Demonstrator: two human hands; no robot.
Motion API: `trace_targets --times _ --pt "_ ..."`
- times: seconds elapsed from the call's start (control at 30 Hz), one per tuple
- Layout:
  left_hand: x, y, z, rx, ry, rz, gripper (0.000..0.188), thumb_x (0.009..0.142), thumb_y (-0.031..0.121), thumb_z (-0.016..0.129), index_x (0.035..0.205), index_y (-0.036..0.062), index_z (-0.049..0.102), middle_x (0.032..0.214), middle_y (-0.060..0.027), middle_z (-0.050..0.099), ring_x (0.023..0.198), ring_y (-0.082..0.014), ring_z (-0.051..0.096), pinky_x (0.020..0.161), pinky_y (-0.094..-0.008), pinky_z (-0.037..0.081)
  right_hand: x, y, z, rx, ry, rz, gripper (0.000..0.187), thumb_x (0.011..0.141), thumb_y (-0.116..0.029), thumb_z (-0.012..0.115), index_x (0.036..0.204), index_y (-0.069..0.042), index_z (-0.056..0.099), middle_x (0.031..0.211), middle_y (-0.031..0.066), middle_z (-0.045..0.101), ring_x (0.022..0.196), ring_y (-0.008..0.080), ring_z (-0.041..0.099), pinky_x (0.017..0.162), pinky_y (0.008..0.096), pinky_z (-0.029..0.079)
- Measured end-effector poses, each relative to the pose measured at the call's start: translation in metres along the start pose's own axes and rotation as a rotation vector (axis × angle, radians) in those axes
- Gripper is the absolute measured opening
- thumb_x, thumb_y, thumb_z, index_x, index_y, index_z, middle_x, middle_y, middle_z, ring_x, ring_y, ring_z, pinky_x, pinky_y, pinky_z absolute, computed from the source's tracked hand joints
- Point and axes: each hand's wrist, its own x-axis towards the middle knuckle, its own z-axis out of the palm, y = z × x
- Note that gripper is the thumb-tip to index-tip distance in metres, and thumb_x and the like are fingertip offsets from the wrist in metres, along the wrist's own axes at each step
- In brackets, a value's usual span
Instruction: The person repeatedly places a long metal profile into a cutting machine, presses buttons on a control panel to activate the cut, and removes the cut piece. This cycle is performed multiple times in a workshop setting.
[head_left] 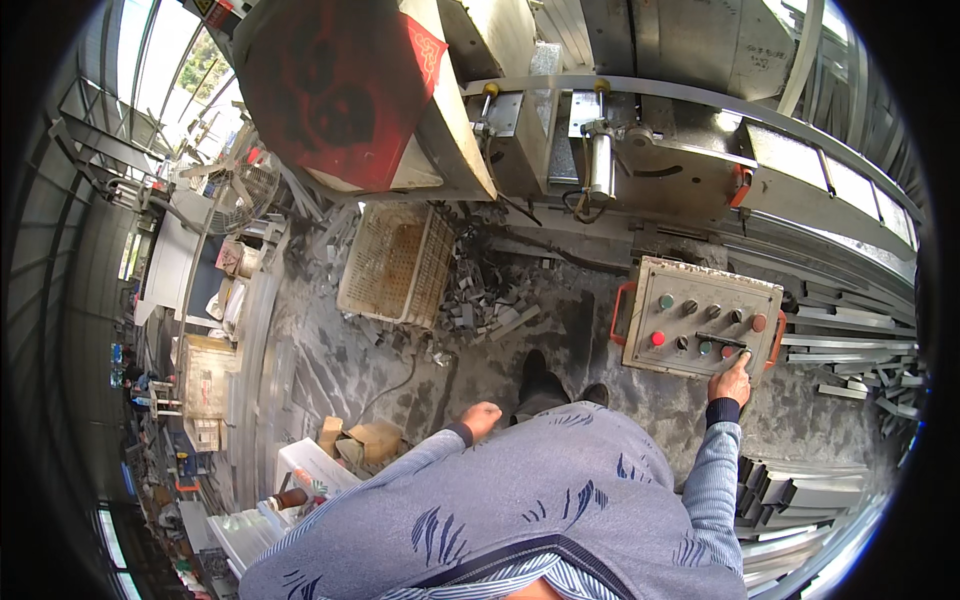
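At the lower right corner of a worn, pale control box [650, 312], my right hand [731, 382] reaches out with its index finger stretched onto a button. Its other fingers are bent, and nothing is held in it. Red and green buttons and several black knobs sit on the box's face, with orange-red handles [620, 311] at its sides. My left hand [482, 418] hangs beside my body, its fingers curled in a loose fist and touching nothing that I can see.
Ahead stands a metal machine with a clamp cylinder [602, 165] and a red-covered housing [340, 100]. A dirty plastic crate [385, 262] sits among metal offcuts [490, 312]. Metal profiles [805, 490] are stacked at right; a fan [243, 193] and cardboard [370, 440] are at left.
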Motion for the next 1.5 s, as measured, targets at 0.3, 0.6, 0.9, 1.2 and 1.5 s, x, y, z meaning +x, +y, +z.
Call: trace_targets --times 0.3,0.6,0.9,1.2,1.5 --pt "-0.003 0.012 0.002 -0.075 -0.014 -0.044 0.034 0.083 0.033 0.061 0.102 0.0059 0.066 0.105 -0.0113 0.066 0.099 -0.0235 0.062 0.087 -0.0336 0.048 0.0 0.001 0.006 -0.003 -0.004 0.021 0.078 0.072 -0.014 0.063 0.14 -0.003 0.026 0.089 0.0237 0.064 0.084 0.0378 0.063 0.077 0.0432 0.05" --pt "-0.007 -0.005 0.003 -0.015 0.046 -0.104 0.035 0.082 0.036 0.062 0.103 0.0077 0.066 0.102 -0.0133 0.067 0.097 -0.0263 0.063 0.086 -0.0355 0.048 -0.008 -0.001 0.012 0.018 0.117 -0.004 0.08 0.074 -0.018 0.063 0.141 -0.004 0.023 0.085 0.0207 0.065 0.08 0.0355 0.064 0.073 0.0412 0.05" --pt "-0.013 0.018 0.007 -0.13 0.075 -0.167 0.032 0.082 0.032 0.062 0.102 0.0075 0.066 0.102 -0.0109 0.067 0.096 -0.0223 0.064 0.084 -0.0326 0.049 -0.015 -0.014 0.002 0.153 0.028 0.03 0.054 0.075 -0.025 0.063 0.125 -0.012 0.049 0.096 0.021 0.065 0.089 0.0373 0.062 0.077 0.0451 0.048" --pt "-0.034 0.018 0.017 -0.102 0.174 -0.153 0.029 0.08 0.033 0.062 0.098 0.0097 0.066 0.1 -0.01 0.067 0.095 -0.0251 0.063 0.083 -0.0345 0.049 0.002 -0.056 0.033 1.439 -0.862 0.56 0.018 0.079 -0.03 0.062 0.079 -0.013 0.056 0.058 -0.0033 0.046 0.044 0.0127 0.039 0.048 0.0298 0.037" --pt "-0.06 -0.004 0.029 -0.046 0.08 -0.186 0.028 0.082 0.033 0.057 0.094 0.0099 0.066 0.091 -0.0129 0.066 0.088 -0.031 0.062 0.076 -0.0387 0.048 0.001 -0.071 0.026 1.549 -0.969 0.662 0.018 0.077 -0.035 0.063 0.074 -0.018 0.055 0.053 -0.0097 0.045 0.041 0.0093 0.038 0.045 0.0251 0.036"
